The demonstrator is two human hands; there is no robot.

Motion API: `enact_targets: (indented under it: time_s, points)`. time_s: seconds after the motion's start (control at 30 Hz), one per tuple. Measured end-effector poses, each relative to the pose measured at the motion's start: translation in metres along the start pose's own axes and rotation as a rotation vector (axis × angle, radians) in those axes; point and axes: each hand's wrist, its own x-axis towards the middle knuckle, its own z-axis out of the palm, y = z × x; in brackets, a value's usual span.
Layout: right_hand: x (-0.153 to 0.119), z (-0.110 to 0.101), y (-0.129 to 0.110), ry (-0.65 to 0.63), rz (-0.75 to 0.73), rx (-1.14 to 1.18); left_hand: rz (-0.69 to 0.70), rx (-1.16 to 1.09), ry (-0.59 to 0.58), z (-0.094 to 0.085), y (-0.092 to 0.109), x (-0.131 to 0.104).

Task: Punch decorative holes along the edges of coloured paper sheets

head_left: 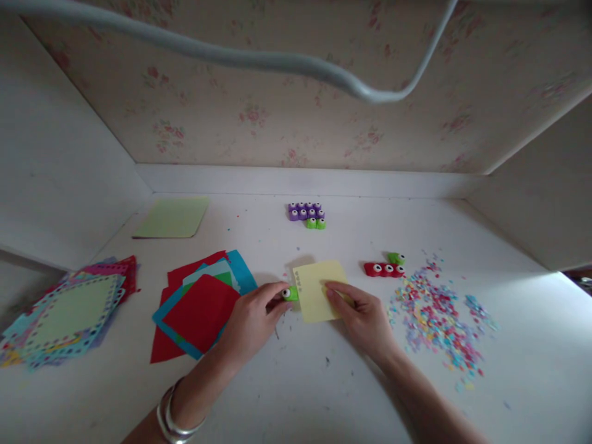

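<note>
My left hand (256, 311) pinches a small green punch (290, 293) against the left edge of a yellow paper square (322, 291) — holes run down that edge — and my right hand (363, 311) grips the square between thumb and fingers. Both are at the centre, over the white tabletop (296, 382). Red and blue sheets (203, 311) lie at nine o'clock, bright confetti (437, 314) at three, purple punches (303, 211) at twelve — two green ones (316, 224) just beside them.

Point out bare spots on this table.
Bare: the back strip right of the purple punches, behind the red punches. Nearly bare: the front right corner, past the confetti. Crowded: the left, with paper piles, and the middle, between left hand and right hand.
</note>
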Motion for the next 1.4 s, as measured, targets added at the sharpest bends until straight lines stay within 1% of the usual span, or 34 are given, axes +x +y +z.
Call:
enact_targets:
  time_s: [0.13, 0.4, 0.53, 0.67, 0.8, 0.93, 1.07, 1.13, 1.17, 1.27, 1.3, 1.33, 1.4]
  points:
    - [-0.001, 0.0, -0.002, 0.002, -0.042, -0.041, 0.03, 0.017, -0.006, 0.0, 0.0, -0.001]
    - [-0.003, 0.001, -0.004, 0.057, -0.21, -0.187, 0.059, 0.05, -0.013, -0.001, 0.001, -0.001]
    - [-0.005, 0.0, -0.006, 0.065, -0.247, -0.219, 0.069, 0.055, -0.005, 0.0, 0.001, -0.002]
    - [-0.007, -0.001, -0.011, 0.075, -0.283, -0.241, 0.051, 0.072, -0.015, -0.001, 0.002, -0.002]
    - [-0.007, -0.001, -0.012, 0.079, -0.294, -0.248, 0.052, 0.089, -0.016, -0.002, 0.002, -0.002]
    - [-0.008, 0.001, -0.012, 0.058, -0.296, -0.223, 0.081, 0.088, -0.019, -0.001, 0.001, -0.003]
    - [-0.012, 0.001, -0.016, -0.026, -0.3, -0.212, 0.141, 0.127, -0.023, 0.0, 0.002, -0.003]
    - [-0.014, -0.001, -0.019, -0.05, -0.322, -0.267, 0.156, 0.158, -0.026, 0.0, 0.004, -0.003]
    - [-0.015, -0.003, -0.02, -0.031, -0.355, -0.324, 0.159, 0.17, -0.025, 0.0, 0.005, -0.004]
    - [-0.015, -0.009, -0.021, 0.111, -0.49, -0.537, 0.161, 0.193, -0.016, -0.001, 0.009, -0.005]
    - [-0.013, -0.011, -0.02, 0.137, -0.522, -0.591, 0.157, 0.203, -0.012, -0.001, 0.01, -0.006]
    - [-0.012, -0.012, -0.018, 0.132, -0.545, -0.629, 0.154, 0.215, -0.009, -0.001, 0.011, -0.006]
    - [-0.008, -0.014, -0.014, 0.042, -0.58, -0.671, 0.148, 0.244, -0.011, -0.002, 0.014, -0.008]
